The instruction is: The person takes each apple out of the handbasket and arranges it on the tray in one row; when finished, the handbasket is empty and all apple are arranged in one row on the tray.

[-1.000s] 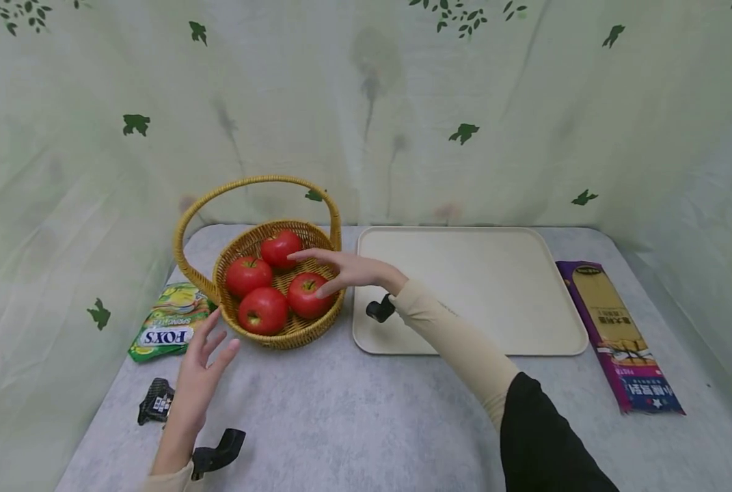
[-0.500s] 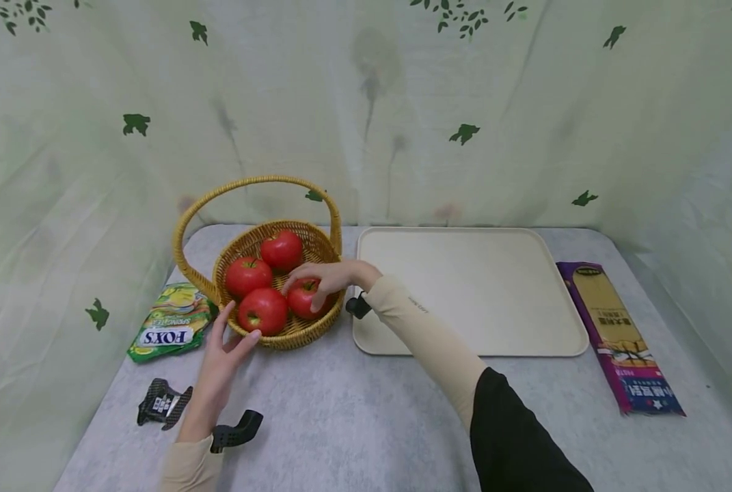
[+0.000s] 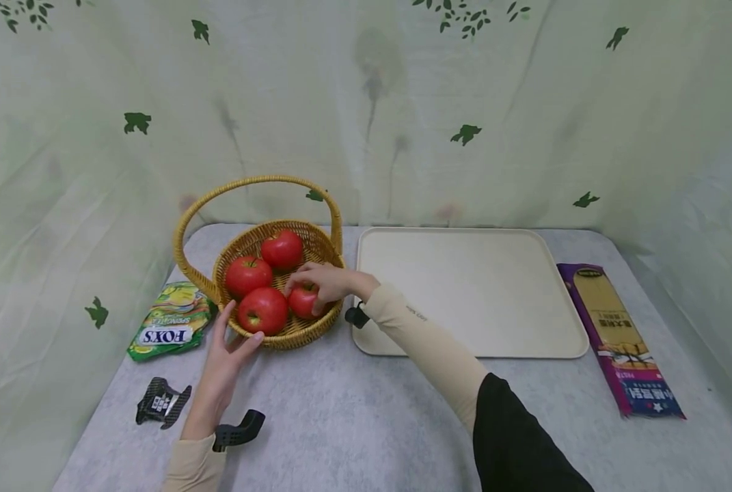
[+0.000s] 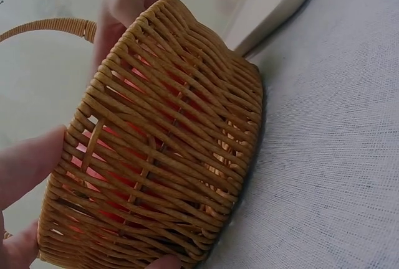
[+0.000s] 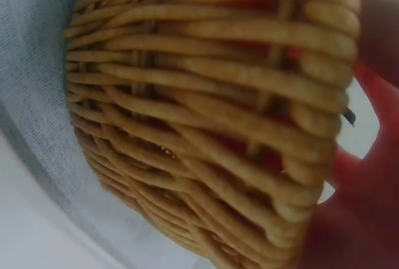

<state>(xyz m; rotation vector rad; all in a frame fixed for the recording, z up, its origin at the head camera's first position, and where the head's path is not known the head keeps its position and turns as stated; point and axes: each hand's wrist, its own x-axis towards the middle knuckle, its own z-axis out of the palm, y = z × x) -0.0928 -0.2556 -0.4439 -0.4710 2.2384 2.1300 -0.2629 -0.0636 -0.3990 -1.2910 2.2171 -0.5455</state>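
Observation:
A yellow-brown wicker basket (image 3: 304, 336) with a tall arched handle stands at the back left, holding several red apples (image 3: 262, 311). My right hand (image 3: 329, 281) reaches in over its right rim, fingers and thumb curled down around the rightmost apple (image 3: 303, 301), which is partly hidden beneath them. At the near left side, my left hand (image 3: 221, 365) grips the basket, thumb and index finger at the rim. Close up in the left wrist view, the woven wall (image 4: 156, 138) fills the middle, with a fingertip (image 4: 165, 263) low against it. The right wrist view shows mostly wicker (image 5: 206, 82).
Right of the basket lies a cream rectangular tray (image 3: 464, 294). A purple and gold pasta packet (image 3: 620, 338) rests beyond it. Left of the basket are a green FOX'S candy bag (image 3: 171, 321) and a small black wrapped packet (image 3: 161, 403). A pale patterned curtain (image 3: 366, 102) encloses the table.
My right hand has moved down and left from above the basket and closed around the rightmost apple. My left hand has moved up and right to the basket's rim. The basket stays in place.

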